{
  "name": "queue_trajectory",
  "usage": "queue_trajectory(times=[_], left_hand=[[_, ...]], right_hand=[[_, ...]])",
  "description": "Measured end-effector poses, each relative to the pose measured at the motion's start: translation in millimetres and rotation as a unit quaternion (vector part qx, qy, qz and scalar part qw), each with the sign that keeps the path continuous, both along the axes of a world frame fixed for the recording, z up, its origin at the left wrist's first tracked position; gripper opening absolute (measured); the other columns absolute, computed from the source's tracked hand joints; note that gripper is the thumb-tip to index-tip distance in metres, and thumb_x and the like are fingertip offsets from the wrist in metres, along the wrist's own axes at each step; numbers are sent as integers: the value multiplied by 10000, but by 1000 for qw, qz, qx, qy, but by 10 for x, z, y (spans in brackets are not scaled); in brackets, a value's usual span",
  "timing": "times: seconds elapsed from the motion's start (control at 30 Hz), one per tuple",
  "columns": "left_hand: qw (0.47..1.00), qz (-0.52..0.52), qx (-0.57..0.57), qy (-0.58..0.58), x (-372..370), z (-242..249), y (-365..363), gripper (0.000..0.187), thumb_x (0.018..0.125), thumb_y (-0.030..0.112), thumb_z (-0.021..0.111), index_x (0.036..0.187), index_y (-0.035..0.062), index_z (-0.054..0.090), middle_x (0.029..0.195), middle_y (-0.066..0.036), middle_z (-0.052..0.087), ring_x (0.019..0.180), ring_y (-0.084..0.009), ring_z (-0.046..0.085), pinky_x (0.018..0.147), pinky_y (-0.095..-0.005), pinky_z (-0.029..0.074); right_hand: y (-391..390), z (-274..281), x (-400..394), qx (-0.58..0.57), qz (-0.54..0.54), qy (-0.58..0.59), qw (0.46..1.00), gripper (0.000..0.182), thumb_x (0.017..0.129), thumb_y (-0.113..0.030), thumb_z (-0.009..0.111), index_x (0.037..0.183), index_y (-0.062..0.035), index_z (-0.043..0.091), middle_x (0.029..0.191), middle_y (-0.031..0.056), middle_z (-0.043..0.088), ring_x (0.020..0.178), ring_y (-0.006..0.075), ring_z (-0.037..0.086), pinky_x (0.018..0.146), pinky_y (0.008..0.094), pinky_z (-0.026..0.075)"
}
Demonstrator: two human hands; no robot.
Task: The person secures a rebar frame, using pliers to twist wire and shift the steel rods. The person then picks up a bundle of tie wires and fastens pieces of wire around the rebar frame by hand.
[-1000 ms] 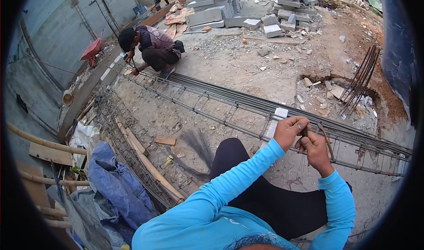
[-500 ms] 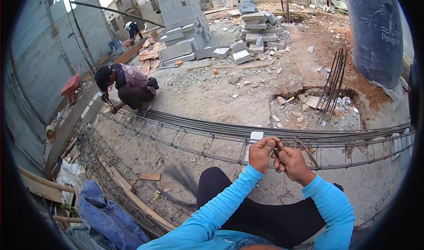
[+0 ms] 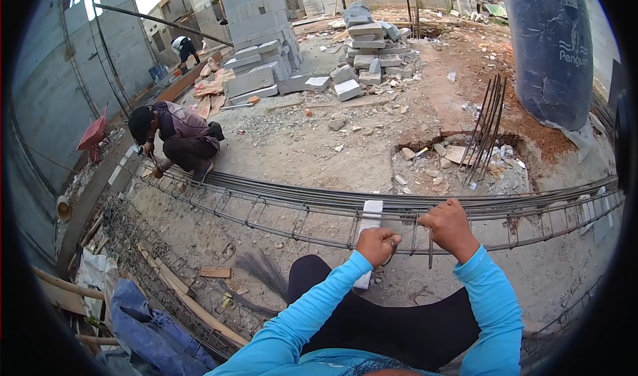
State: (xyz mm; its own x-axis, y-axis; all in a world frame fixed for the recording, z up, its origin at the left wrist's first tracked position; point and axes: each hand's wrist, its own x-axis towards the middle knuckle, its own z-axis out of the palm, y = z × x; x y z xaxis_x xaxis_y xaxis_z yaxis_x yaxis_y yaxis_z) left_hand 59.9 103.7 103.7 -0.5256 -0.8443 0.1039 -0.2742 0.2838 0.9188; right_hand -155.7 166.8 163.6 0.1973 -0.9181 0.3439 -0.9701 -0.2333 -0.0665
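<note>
My left hand [image 3: 377, 244] curls round thin dark wire [image 3: 393, 252], right hand [image 3: 450, 226] grips slim dark metal rod [image 3: 430, 255]; beneath fingers, grey steel-bar ladder frame [image 3: 294, 235] has rungs, remainder unclear.

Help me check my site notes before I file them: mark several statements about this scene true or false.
1. The right hand grips a dark, rod-like tool. True.
2. The left hand is spread open. False: the left hand is closed in a fist.
3. A crouching person works at the far end of the rebar cage. True.
4. The blue tank lies on its side. False: the blue tank stands upright.
5. The bundle of thin wires hangs from the cage. False: the bundle of thin wires lies on the ground.
6. A pale block lies beneath the cage. True.
</note>
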Motion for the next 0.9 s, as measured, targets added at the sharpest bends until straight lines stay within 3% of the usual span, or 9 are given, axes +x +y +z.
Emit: queue_trajectory(times=[0.1,0.23,0.3,0.33,0.47,0.5,0.67,0.77,0.9], left_hand=[[994,-53,-47,-79,-61,-43,135,258,896,250,720,904,-7,740,655,-150,668,584,-104,596,578,-318,486],[994,95,-47,8,-170,-85,256,277,915,246,690,829,-14,731,575,-133,621,510,-107,558,518,-337,462],[975,191,-94,68,-225,-49,279,282,910,234,686,771,-10,702,572,-151,604,492,-169,589,505,-363,455],[975,191,-89,66,-270,-35,315,282,910,234,686,771,-10,702,572,-151,604,492,-169,589,505,-363,455],[971,153,-181,43,-424,-33,498,275,903,208,674,718,5,655,615,-190,596,521,-327,607,491,-413,443],[974,145,-170,46,-445,-63,521,277,902,209,670,711,10,643,631,-201,593,547,-372,605,491,-427,439],[999,-27,7,28,-257,-109,393,297,960,274,631,1066,16,732,814,-114,730,726,-133,649,645,-295,492],[963,57,155,214,-111,118,175,371,976,299,623,1172,-10,681,970,-110,745,815,-153,670,704,-289,519],[930,108,154,316,-28,506,-236,457,991,308,631,1270,-52,594,1061,-140,723,898,-186,696,752,-288,548]], right_hand=[[-29,2,28,-174,38,86,980,307,727,-61,675,1020,-134,728,1052,85,706,961,247,660,991,439,411],[15,124,344,-235,-98,55,965,449,812,-40,639,1260,-74,646,1208,149,658,1076,296,627,984,437,433],[-29,-73,379,-50,-109,-355,927,521,925,-43,616,1427,-26,477,1165,157,675,1027,248,652,922,381,497],[-79,-204,362,38,-86,-506,857,399,990,-75,572,1372,25,512,1060,136,701,942,177,659,807,315,535],[-72,-207,443,88,-49,-647,756,286,980,-78,593,1234,54,602,883,74,694,796,110,643,727,262,532],[-53,-172,448,93,-66,-645,756,286,980,-78,593,1234,54,602,883,74,694,796,110,643,727,262,532],[-21,-157,374,103,-59,-600,791,182,958,-47,599,1095,58,655,843,47,664,711,88,604,624,249,511],[23,-142,360,97,-53,-560,821,168,919,-52,617,1035,37,701,748,64,673,666,92,615,578,275,499],[109,-50,446,122,-45,-494,860,174,901,-73,640,1028,24,710,737,95,686,650,136,640,602,301,510]])
